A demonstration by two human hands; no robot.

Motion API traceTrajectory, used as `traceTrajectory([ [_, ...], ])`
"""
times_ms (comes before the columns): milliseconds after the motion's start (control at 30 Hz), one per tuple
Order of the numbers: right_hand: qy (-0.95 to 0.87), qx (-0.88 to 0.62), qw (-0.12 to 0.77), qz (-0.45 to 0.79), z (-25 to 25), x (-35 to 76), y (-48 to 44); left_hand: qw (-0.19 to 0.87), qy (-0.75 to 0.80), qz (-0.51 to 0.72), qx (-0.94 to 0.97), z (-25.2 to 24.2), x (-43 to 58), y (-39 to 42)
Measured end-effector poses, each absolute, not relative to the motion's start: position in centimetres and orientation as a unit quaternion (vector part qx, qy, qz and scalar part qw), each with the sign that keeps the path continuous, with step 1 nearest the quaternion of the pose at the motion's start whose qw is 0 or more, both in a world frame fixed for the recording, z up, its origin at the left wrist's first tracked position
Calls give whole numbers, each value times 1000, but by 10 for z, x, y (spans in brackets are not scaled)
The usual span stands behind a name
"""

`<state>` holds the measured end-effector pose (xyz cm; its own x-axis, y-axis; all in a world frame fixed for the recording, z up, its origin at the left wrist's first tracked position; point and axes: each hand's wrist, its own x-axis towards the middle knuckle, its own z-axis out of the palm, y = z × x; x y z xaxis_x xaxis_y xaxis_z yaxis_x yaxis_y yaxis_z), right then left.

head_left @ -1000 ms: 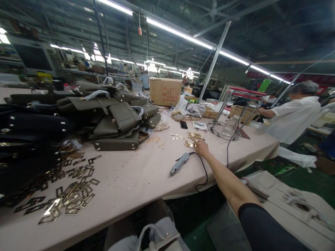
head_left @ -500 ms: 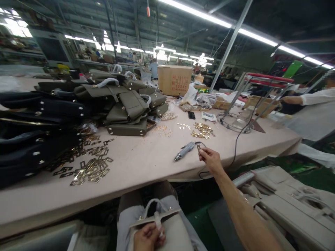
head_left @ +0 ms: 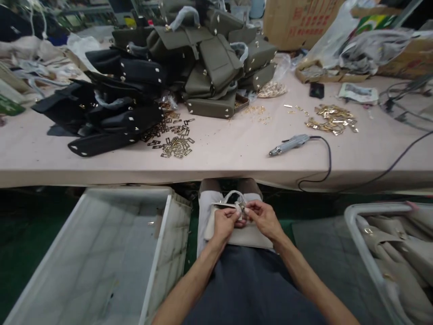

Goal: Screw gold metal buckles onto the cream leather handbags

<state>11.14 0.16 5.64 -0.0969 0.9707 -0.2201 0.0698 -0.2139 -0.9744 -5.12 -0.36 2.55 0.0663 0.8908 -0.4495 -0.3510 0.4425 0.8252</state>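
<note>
A small beige handbag [head_left: 252, 234] lies on my lap, handle towards the table. My left hand [head_left: 224, 224] is closed on the bag's front strap near the flap. My right hand [head_left: 262, 219] is closed in a pinch right beside it, holding a small gold metal fitting [head_left: 241, 207] against the strap. Both hands meet over the bag's clasp area. Up on the table lie a grey electric screwdriver [head_left: 290, 144] with a black cord and a heap of gold fittings [head_left: 331, 119].
The pink table [head_left: 219, 155] carries stacks of olive bags [head_left: 216, 63], black bags [head_left: 104, 108], flat gold buckles [head_left: 176, 145], a cardboard box [head_left: 297, 20] and a phone [head_left: 316, 90]. A white bin [head_left: 101, 253] stands left of my knees, a bin of beige bags [head_left: 399, 243] right.
My right hand came back from the gold heap with a fitting and dropped to my lap, joining the left hand on the beige bag. My view tilted down from the hall to the lap.
</note>
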Motion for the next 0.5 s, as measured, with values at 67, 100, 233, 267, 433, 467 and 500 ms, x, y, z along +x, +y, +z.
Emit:
traceTrajectory([
  [67,-529,-547,362,538,53,106,-1,681,510,456,262,25,-51,-5],
  [100,-558,-550,342,518,52,106,-1,682,512,453,262,25,-52,-5],
  [233,-643,-545,282,458,52,108,3,687,516,438,265,22,-53,-6],
  [267,-645,-547,279,456,52,110,5,688,516,435,266,22,-54,-6],
  [433,-548,-564,344,513,55,112,15,702,508,418,272,25,-56,-3],
  [467,-516,-563,356,539,56,111,16,707,504,413,275,26,-56,-2],
  [500,-487,-561,362,563,57,110,17,711,499,408,280,27,-57,-2],
])
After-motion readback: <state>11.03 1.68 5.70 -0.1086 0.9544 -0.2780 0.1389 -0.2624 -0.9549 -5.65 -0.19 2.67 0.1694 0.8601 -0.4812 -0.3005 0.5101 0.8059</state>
